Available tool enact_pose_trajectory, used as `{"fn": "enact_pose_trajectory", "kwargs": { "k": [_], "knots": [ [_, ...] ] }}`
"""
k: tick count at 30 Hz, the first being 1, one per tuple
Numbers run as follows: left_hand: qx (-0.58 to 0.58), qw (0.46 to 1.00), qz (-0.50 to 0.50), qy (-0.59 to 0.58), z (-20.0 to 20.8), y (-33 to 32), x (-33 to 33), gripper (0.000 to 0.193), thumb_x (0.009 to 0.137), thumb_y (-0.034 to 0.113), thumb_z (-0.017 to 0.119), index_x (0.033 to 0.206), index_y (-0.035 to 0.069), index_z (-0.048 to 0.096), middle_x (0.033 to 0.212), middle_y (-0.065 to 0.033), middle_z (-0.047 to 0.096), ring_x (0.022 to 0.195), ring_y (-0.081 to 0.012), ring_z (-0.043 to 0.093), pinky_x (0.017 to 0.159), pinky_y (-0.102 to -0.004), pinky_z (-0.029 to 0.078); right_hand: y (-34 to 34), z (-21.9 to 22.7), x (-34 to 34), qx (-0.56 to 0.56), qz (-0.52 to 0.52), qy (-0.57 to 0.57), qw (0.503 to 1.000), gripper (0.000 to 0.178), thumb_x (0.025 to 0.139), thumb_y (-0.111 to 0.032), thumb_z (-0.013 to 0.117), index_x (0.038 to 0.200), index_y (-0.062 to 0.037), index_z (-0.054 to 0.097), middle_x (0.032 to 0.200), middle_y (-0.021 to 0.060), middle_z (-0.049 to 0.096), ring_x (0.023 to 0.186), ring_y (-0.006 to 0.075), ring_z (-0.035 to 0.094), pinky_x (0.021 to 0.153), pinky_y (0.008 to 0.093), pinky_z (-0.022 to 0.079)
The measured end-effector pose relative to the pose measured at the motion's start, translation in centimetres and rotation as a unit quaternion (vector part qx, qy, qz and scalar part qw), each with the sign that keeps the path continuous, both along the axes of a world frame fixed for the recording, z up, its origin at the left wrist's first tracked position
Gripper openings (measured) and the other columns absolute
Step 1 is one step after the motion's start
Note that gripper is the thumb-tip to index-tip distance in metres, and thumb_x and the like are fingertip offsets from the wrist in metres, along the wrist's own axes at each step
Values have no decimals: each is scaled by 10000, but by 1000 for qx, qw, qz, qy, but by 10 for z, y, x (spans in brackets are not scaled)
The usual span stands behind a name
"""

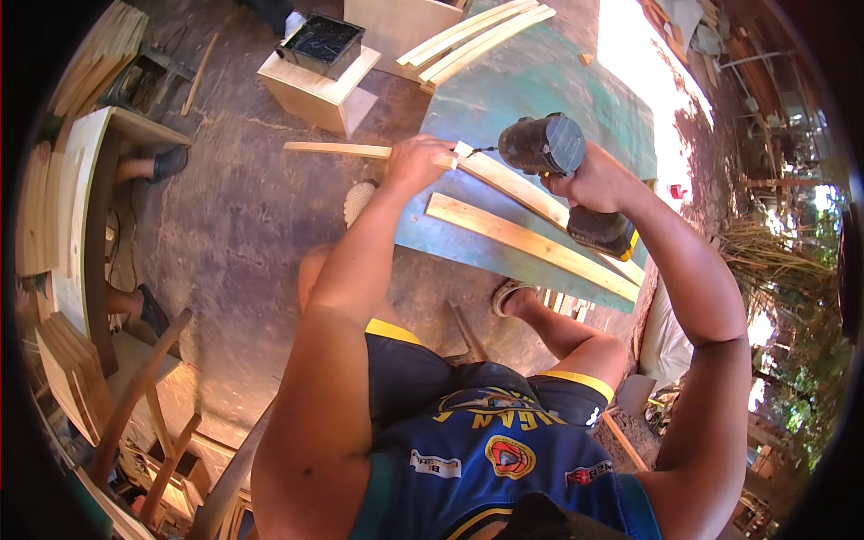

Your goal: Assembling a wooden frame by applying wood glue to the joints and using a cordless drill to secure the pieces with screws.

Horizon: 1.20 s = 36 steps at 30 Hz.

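My right hand [594,184] is closed round the handle of a black cordless drill [543,146] with a yellow-marked battery at its base. The drill lies sideways, its thin dark bit pointing left toward the far end of a long wooden board [517,184]. Whether the bit touches wood I cannot tell. My left hand [420,164] grips a narrow wooden strip [337,150] that juts out to the left past the table edge; its right end sits beside the board's end. A second wooden board [531,243] lies on the table, nearer to me.
The boards rest on a blue-green tabletop [576,99]. Several wooden strips [486,40] lie at its far edge. Beyond it a black tray [322,45] sits on a plywood box [328,85]. At the left, another person's legs [135,171] show by a wooden cabinet [90,225].
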State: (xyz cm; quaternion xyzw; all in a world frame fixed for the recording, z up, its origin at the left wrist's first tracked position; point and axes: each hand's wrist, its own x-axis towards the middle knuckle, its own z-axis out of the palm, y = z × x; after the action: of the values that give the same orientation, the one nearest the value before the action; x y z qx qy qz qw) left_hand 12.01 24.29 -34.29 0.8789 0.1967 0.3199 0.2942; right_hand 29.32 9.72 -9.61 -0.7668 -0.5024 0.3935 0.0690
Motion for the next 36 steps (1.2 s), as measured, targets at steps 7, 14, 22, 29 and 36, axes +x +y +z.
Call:
{"fn": "enact_pose_trajectory", "kwargs": {
  "k": [7, 14, 22, 29, 36],
  "knots": [
    [-13, 1000, 1, -7, 0, 0, -1, 104, 732, 145, 685, 815, 176, 739, 954, 4, 710, 893, -186, 646, 758, -330, 523, 11, 1, -2, -57, -27, -15, 998, 323, 781, -129, 656, 1075, -21, 575, 780, 48, 596, 558, 130, 542, 551, 291, 469],
    [-15, 1000, 0, -9, -1, 0, -1, 98, 720, 138, 701, 804, 171, 741, 944, 11, 712, 893, -174, 645, 758, -319, 522, 16, -1, 0, -44, -4, -33, 998, 319, 772, -131, 650, 1068, -27, 592, 765, 49, 598, 541, 129, 539, 542, 287, 470],
    [-39, 999, 2, 2, -3, 0, -1, 158, 701, 92, 718, 829, 180, 744, 975, 12, 709, 932, -181, 640, 777, -334, 520, 34, 6, -2, -87, 8, -21, 996, 250, 783, -189, 626, 956, -11, 600, 682, 58, 584, 536, 149, 554, 537, 304, 474],
    [-19, 1000, 2, -16, -2, -1, -2, 149, 695, 100, 705, 825, 161, 743, 936, -8, 712, 903, -179, 645, 762, -321, 521, 49, 6, 0, -108, 29, -47, 993, 199, 775, -176, 610, 881, -10, 584, 623, 52, 539, 501, 144, 531, 499, 305, 459],
    [-31, 1000, -2, 2, -2, -1, -2, 158, 702, 90, 720, 833, 173, 745, 975, 2, 709, 932, -187, 643, 789, -331, 524, 56, 6, 3, -128, 22, -26, 991, 190, 773, -165, 604, 881, -9, 595, 632, 50, 538, 493, 143, 528, 480, 294, 447]
  ]
}}
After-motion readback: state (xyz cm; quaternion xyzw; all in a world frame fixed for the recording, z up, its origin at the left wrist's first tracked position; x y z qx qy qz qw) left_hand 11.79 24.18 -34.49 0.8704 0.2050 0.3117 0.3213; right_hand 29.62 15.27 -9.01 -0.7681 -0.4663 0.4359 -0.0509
